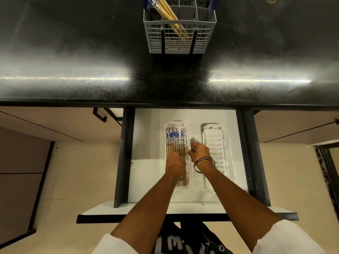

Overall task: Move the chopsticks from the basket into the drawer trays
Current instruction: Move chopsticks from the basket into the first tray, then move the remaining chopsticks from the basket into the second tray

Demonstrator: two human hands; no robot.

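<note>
Fingers of the left hand (174,163) were curled down onto the bundle of chopsticks (176,143) in the left tray (189,182), covering their bare wooden shafts; we could not tell whether they gripped any single stick or merely pressed on the bundle. Fingers of the right hand (200,151) were curled and pinched at the right rim of that same tray, just beside the outermost chopsticks; what exactly lay between the tips was too small for us to determine. We noted a metal bangle (203,165) on the right wrist.

We recorded the chopsticks in the tray lying parallel, lengthwise, with their blue-and-white patterned ends toward the far end. The right tray (217,143), white and slotted, sat near the left one in the open drawer (146,162), apart from it, and held no chopsticks that we could see.

On the dark tabletop (73,52) behind the drawer stood a grey wire basket (178,36). More chopsticks (167,11) leaned in its left compartment, tilted, patterned ends up. We also observed dark-handled items in its right compartment, which we could not identify.
</note>
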